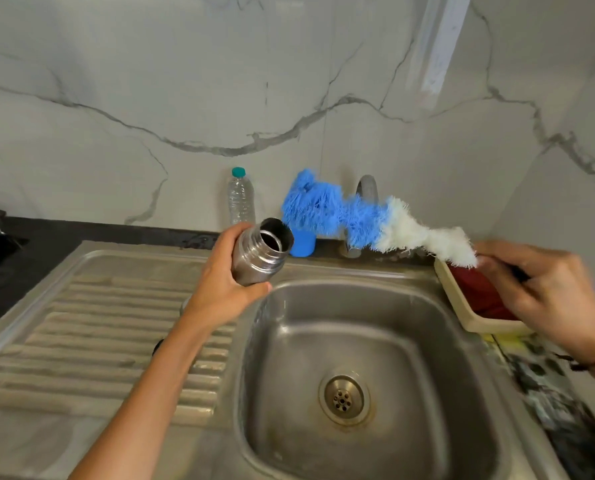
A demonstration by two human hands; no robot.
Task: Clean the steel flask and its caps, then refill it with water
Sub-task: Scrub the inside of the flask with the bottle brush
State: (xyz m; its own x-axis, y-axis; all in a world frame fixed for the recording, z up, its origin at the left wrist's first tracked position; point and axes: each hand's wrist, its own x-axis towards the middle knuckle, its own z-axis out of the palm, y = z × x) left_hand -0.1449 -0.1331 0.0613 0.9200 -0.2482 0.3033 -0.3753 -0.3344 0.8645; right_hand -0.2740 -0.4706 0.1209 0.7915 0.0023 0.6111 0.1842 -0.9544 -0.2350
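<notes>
Gripping the open flask [259,252] above the sink's [368,368] 10 o'clock rim, the left hand [225,284] tilts its mouth toward 2 o'clock. The right hand [545,289] at 3 o'clock clutches the brush [354,216], its blue tip close beside the mouth, outside it.

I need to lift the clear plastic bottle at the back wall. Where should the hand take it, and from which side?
Grip the clear plastic bottle around its mid-body, coming from its left: it stands upright against the wall, and the blue brush and steel flask crowd its right and front.
</notes>
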